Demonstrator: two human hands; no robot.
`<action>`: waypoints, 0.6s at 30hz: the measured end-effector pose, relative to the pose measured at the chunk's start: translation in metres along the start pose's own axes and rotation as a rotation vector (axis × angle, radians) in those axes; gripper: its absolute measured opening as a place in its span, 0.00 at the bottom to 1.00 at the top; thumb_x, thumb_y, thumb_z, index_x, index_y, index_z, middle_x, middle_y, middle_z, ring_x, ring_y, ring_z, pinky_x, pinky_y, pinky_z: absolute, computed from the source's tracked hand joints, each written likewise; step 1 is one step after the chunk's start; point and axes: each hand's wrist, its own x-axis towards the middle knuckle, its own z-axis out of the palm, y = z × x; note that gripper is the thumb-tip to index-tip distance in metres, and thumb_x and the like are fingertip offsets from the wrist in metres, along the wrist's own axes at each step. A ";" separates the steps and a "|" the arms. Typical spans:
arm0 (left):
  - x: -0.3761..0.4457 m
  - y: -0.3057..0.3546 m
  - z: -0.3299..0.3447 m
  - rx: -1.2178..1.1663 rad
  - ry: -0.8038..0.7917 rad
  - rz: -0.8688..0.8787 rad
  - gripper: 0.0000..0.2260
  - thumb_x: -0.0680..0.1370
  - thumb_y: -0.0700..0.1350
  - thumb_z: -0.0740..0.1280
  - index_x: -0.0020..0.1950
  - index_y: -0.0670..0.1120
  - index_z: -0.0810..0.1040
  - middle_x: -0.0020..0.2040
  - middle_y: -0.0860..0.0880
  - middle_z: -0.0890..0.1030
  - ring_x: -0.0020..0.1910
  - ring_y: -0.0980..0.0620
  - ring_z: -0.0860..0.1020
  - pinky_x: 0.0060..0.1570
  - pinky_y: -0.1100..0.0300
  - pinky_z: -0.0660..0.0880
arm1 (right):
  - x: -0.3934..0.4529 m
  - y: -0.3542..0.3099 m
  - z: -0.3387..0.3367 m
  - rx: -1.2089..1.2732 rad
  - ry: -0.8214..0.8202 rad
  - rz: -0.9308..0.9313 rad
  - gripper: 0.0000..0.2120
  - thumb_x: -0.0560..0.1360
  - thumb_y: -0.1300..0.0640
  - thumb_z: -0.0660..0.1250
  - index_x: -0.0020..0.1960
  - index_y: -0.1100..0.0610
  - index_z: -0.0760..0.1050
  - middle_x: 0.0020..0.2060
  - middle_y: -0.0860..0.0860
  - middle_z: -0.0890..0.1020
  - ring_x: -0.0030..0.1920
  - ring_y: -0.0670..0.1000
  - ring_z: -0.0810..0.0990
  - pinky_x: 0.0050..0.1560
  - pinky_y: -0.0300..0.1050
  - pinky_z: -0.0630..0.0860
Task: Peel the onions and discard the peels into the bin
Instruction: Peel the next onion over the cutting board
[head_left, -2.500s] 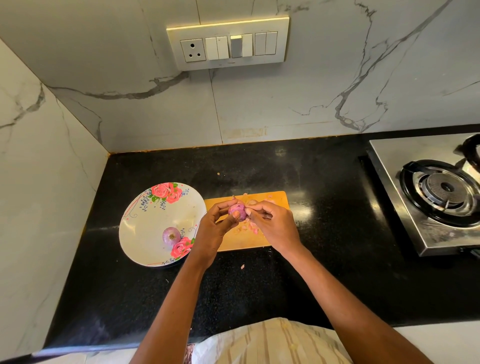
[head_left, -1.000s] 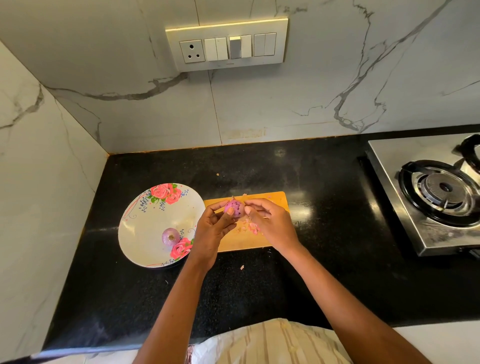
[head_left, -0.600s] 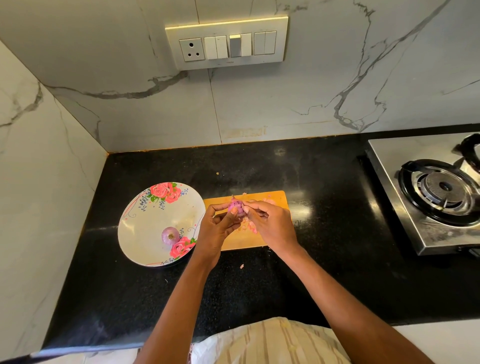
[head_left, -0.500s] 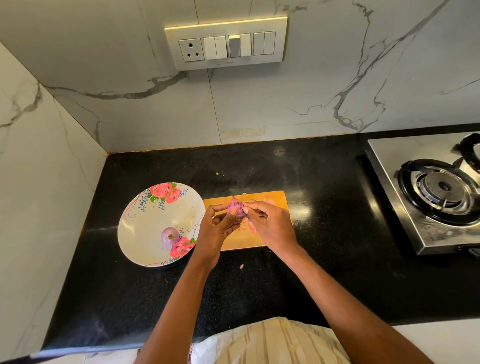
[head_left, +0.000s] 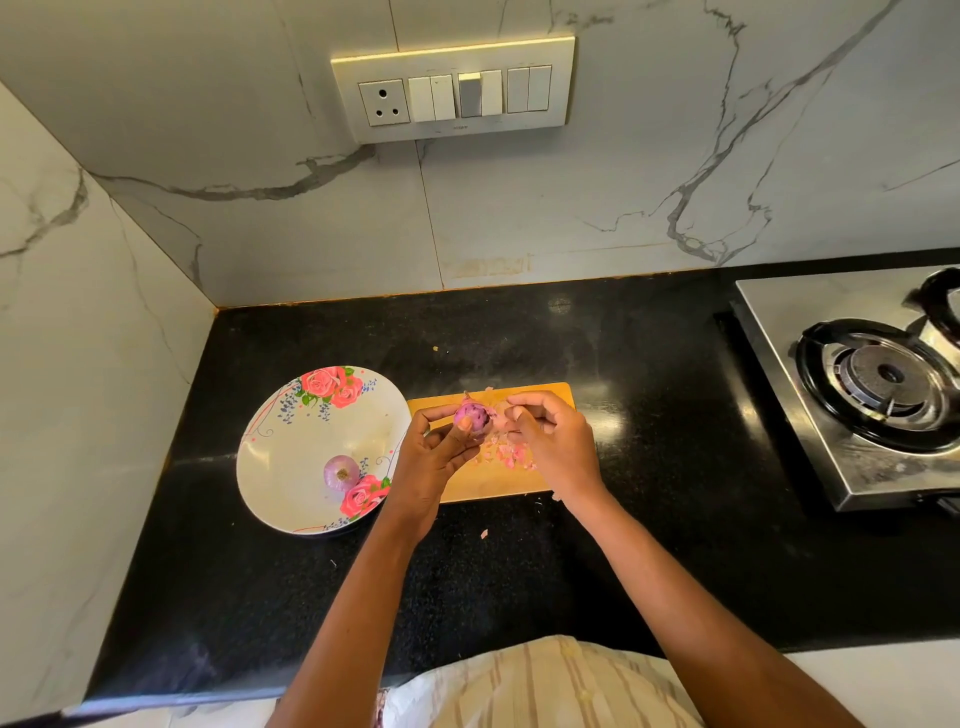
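Counter (head_left: 519, 571): black stone, running from the marble corner on the left across to the stove, and there's a broad bare stretch in front between the board and the near edge.
Marble wall (head_left: 571, 208): closes off the back and the left side, so the corner behind the plate is boxed in.
Stove (head_left: 852, 395): steel, sitting at the right edge of the counter, well apart from the hands, with a dark strip of open counter between it and the board.
Plate (head_left: 291, 467): floral, just left of the board, its right rim tucked under the left wrist.
Cutting board (head_left: 488, 478): wooden, centre of the counter, its far and near edges showing around the hands.
Left hand (head_left: 436, 457): fingertips closed around the small purple onion (head_left: 471, 417), holding it up above the board.
Right hand (head_left: 556, 441): curled just beside the onion, fingertips pinched together on a pale scrap of skin, I think; too small to be sure.
Second onion (head_left: 341, 472): lying in the plate beside the lower rose.
Peels (head_left: 506, 454): pink bits scattered on the board under the hands, one stray flake (head_left: 484, 533) on the counter past the near edge.
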 end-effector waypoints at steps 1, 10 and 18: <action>0.000 0.000 -0.001 -0.002 -0.006 -0.001 0.15 0.80 0.45 0.68 0.66 0.44 0.73 0.51 0.52 0.87 0.56 0.48 0.85 0.57 0.56 0.81 | 0.000 0.000 -0.002 0.038 0.002 0.021 0.06 0.81 0.59 0.68 0.55 0.51 0.82 0.50 0.50 0.86 0.50 0.50 0.87 0.54 0.59 0.83; -0.001 0.000 0.000 0.032 -0.051 -0.007 0.23 0.76 0.51 0.69 0.69 0.43 0.71 0.59 0.44 0.83 0.57 0.46 0.84 0.63 0.51 0.79 | -0.002 -0.009 0.001 0.107 -0.058 -0.001 0.08 0.77 0.58 0.74 0.55 0.53 0.81 0.50 0.51 0.85 0.52 0.51 0.85 0.54 0.56 0.84; 0.001 0.001 -0.004 0.044 -0.044 -0.002 0.22 0.78 0.50 0.69 0.69 0.43 0.72 0.60 0.44 0.84 0.58 0.46 0.84 0.63 0.50 0.78 | 0.004 -0.009 -0.005 0.152 -0.075 0.067 0.06 0.79 0.55 0.71 0.56 0.52 0.81 0.50 0.50 0.86 0.52 0.52 0.85 0.54 0.52 0.83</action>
